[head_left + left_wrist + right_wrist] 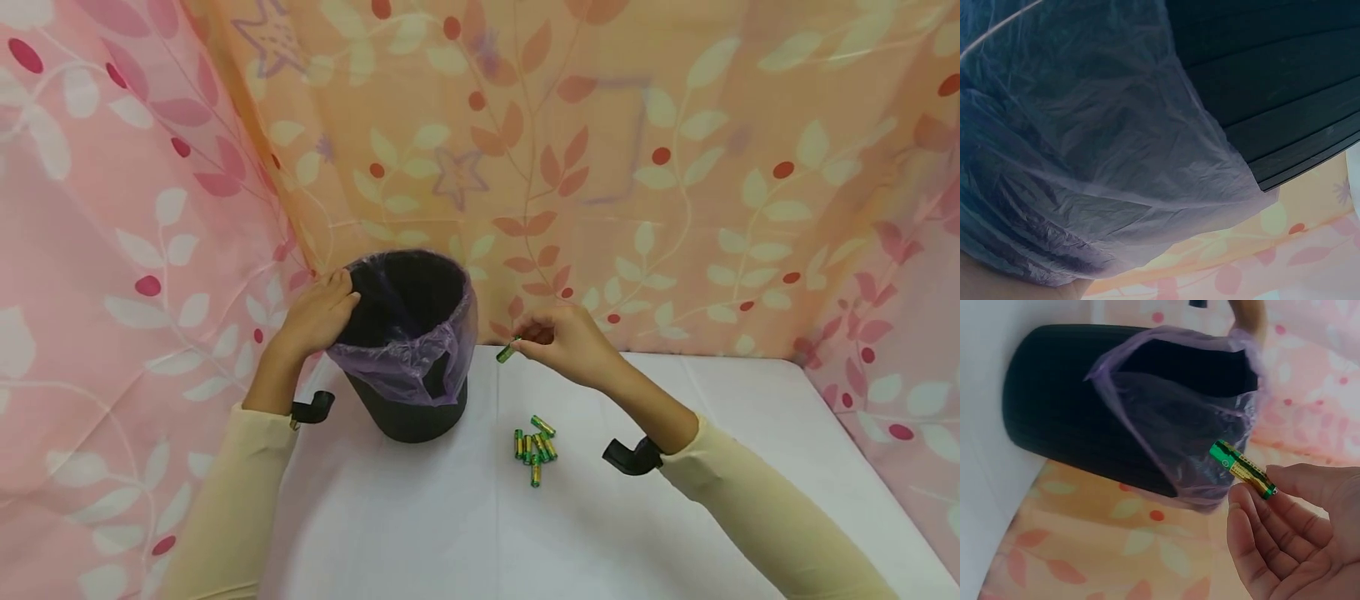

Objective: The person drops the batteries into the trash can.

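Observation:
A black trash bin [408, 417] stands on the left of the white table. Its rim is lined with a thin purple plastic bag [382, 371] folded over the outside. My left hand [321, 312] grips the bin's left rim over the bag; in the left wrist view the bag [1116, 144] hides most of that hand. To the right of the bin, my right hand [566, 342] pinches a green and gold battery [1243, 469] between thumb and fingertips, above the table. Below it, several like batteries [536, 447] lie in a loose group.
The white tabletop [637, 533] reaches back to an orange patterned cloth [675, 208]. Pink patterned cloth [135, 333] hangs along the left side and also on the right. Each wrist wears a black camera mount [632, 457].

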Demonstrator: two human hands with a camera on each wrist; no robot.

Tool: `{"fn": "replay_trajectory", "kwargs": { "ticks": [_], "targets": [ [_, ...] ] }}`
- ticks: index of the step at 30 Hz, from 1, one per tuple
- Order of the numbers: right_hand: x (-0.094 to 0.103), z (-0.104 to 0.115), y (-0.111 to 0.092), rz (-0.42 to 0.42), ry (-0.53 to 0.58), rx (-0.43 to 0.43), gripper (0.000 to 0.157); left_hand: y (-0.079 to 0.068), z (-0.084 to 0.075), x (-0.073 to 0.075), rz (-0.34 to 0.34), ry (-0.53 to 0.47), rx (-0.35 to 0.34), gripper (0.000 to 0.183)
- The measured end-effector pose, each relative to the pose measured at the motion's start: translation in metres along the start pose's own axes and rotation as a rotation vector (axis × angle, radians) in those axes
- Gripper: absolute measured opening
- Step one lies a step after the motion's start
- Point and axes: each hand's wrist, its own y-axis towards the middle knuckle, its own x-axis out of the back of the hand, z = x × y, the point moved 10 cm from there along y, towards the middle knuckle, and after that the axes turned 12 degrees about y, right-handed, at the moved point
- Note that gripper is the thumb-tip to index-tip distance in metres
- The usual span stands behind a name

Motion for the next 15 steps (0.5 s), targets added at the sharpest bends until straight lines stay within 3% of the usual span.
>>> {"fn": "replay_trajectory", "kwargs": {
  "ticks": [8,15],
  "targets": [
    [0.001,0.012,0.016,0.005,0.069,-0.017,0.007,0.001,0.004,-0.005,0.034,-0.011,0.025,0.062],
    [0.006,0.009,0.031,-0.025,0.118,-0.08,0.013,0.001,0.002,-0.005,0.032,-0.01,0.014,0.061]
  ]
}}
